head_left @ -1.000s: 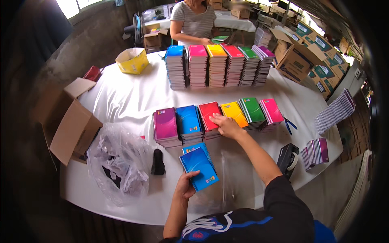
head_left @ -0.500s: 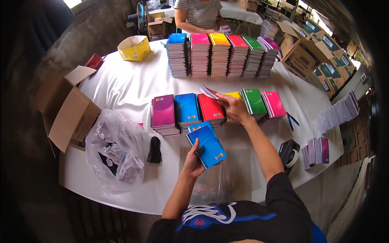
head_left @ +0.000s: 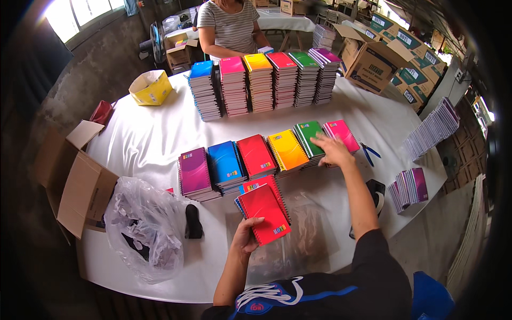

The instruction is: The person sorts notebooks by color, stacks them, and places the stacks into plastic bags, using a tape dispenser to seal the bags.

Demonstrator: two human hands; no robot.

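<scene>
My left hand [head_left: 246, 234] grips a small bundle of spiral notebooks, with a red notebook [head_left: 264, 213] on top and blue edges showing beneath. My right hand [head_left: 335, 151] reaches over the green notebook stack [head_left: 308, 133], its fingers stretched out and nothing visible in them; whether they touch the cover is hard to tell. In the same row stand a purple stack [head_left: 194, 169], a blue stack [head_left: 225, 160], a red stack [head_left: 256, 153], a yellow stack [head_left: 288, 148] and a pink stack [head_left: 344, 134].
Taller notebook stacks [head_left: 258, 85] line the far side, before a person in a striped shirt [head_left: 230, 26]. A plastic bag of scraps [head_left: 152, 229] and an open carton [head_left: 85, 194] lie left. Right are blue pliers [head_left: 368, 153], a tape dispenser [head_left: 376, 194] and purple notebooks [head_left: 409, 189].
My right hand has moved from the red and yellow stacks to the green one, releasing the notebook it held. Red notebooks now lie atop the blue ones in my left hand. The view has shifted.
</scene>
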